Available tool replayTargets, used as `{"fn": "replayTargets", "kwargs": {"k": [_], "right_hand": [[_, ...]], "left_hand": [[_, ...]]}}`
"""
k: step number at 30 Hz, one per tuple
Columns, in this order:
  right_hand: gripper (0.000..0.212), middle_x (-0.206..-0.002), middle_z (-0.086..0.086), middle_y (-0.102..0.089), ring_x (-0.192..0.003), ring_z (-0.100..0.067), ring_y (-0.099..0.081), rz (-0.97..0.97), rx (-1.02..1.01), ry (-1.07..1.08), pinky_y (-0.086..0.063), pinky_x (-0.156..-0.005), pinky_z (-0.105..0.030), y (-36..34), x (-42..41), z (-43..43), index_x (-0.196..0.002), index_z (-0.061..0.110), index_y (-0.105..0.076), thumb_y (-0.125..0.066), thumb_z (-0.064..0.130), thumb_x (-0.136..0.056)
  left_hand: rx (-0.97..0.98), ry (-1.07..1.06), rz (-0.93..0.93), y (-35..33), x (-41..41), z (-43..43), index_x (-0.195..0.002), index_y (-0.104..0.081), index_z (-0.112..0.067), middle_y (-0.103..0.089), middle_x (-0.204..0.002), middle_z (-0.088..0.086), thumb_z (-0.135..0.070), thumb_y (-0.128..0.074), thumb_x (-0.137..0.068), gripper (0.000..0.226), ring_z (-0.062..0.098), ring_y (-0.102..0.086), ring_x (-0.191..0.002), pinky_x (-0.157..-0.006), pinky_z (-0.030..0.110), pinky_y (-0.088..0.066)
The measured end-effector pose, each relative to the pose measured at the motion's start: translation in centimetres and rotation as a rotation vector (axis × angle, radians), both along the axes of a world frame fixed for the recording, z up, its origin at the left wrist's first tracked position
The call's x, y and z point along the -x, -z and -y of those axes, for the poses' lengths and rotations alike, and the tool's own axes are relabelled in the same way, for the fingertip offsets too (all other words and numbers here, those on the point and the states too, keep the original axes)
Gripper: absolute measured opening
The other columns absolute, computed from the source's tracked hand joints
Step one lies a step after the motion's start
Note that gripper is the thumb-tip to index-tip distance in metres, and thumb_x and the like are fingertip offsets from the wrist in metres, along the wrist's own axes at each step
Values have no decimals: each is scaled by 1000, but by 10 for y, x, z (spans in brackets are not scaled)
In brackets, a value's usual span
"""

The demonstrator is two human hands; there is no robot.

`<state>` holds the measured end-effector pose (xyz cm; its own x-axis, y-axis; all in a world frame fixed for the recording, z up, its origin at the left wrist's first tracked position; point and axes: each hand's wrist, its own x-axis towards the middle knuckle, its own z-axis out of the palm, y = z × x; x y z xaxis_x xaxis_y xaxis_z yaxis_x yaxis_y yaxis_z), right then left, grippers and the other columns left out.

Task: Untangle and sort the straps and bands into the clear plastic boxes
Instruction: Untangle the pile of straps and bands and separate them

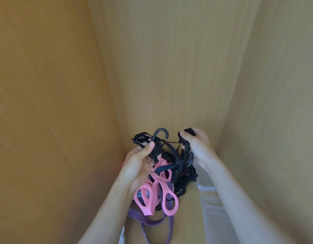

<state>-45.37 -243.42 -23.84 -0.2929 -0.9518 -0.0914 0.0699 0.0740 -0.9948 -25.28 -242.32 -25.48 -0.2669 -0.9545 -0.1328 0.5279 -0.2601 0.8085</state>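
Nearest edge of the pale wooden surface: purple flat elastic bands with dark stripes trail down out of the tangle, reaching the bottom of the view.

Right side, along the right-hand wall: clear plastic boxes in a row, partly hidden under the right forearm. Contents cannot be made out.

Just above the purple bands: pink rubbery loop bands, several, looped through one another and hanging from the bundle.

Mid-height: the main knot of black fabric straps and cords, with a dark blue striped elastic running across it. The bundle is held up between both hands, near the far left corner of the surface.

Left hand: fingers curled, thumb pressed on a wound black cord just under a black plastic hook that sticks up.

Right hand: clenched round a black strap, thumb pinching its top end.

Beyond: tall light wood panels on three sides.
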Motion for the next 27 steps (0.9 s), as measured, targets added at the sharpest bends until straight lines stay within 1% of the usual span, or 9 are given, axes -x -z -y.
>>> {"fn": "replayTargets", "kwargs": {"k": [3, 5, 8, 9, 12, 15, 18, 21, 27], "right_hand": [[10, -72, -7, -58, -56, -21, -53, 39, -62, 0, -44, -56, -31, 16, 7, -8, -87, 9, -61, -67, 14, -93], [10, -66, -6, -55, -51, -20, -48, 76, -54, -22, -37, -52, -29, 19, 14, -17, -83, 9, -60, -63, 10, -93], [22, -63, -6, -54, -50, -19, -45, 139, -24, -47, -33, -54, -31, 16, 21, -27, -73, 9, -58, -57, 10, -95], [28, -62, -4, -56, -50, -17, -49, 51, -27, -65, -35, -56, -31, 14, 24, -29, -71, 10, -59, -56, 17, -98], [46, -65, 3, -56, -60, -15, -53, -532, -44, -178, -37, -65, -32, 11, 21, -33, -81, 7, -60, -57, 51, -97], [47, -73, 4, -55, -65, -13, -51, -746, -52, -222, -35, -60, -30, 4, 3, -37, -89, 11, -56, -60, 58, -92], [43, -77, 7, -61, -73, -13, -59, -620, 22, -343, -44, -68, -31, 1, -16, -37, -91, 18, -59, -63, 60, -89], [35, -73, 5, -64, -69, -11, -61, -450, 74, -345, -49, -70, -34, 4, -27, -34, -87, 19, -63, -66, 54, -90], [21, -93, -4, -76, -90, -21, -73, -241, 93, -353, -56, -88, -40, 13, -29, -35, -95, 18, -71, -69, 39, -94]], "left_hand": [[-84, -83, -151, 1, -13, 10, -112, -56, -8, -60, -115, 16, -11, -78, -85, 35, 30, -58, -113, -114, 47, -40], [-141, -168, -175, 1, -19, 13, -94, -59, -6, -64, -103, 15, 0, -65, -92, 8, 27, -63, -102, -106, 43, -48], [-147, -271, -86, 1, -22, 13, -85, -61, -7, -64, -85, 9, 11, -53, -94, 22, 21, -61, -83, -93, 36, -52], [-135, -278, -52, 2, -22, 12, -89, -62, -6, -64, -83, 8, 13, -52, -93, 22, 20, -61, -80, -90, 35, -52], [-83, -217, 71, 4, -18, 7, -93, -64, -7, -67, -82, 8, 12, -58, -90, 20, 22, -64, -77, -89, 41, -53], [-5, -115, 167, 1, -7, -2, -92, -66, -7, -69, -84, 11, 12, -65, -85, 20, 26, -66, -79, -86, 44, -55], [61, 4, 144, -1, 1, -6, -113, -61, 4, -69, -101, 18, 5, -66, -84, 29, 28, -67, -89, -82, 39, -57], [130, 61, 178, -4, 3, -8, -128, -56, 7, -68, -114, 21, -2, -61, -83, 47, 29, -65, -100, -89, 41, -54], [199, 26, 282, -4, 1, -10, -115, -62, 3, -73, -106, 18, 9, -67, -84, 32, 29, -72, -97, -79, 33, -58]]}}
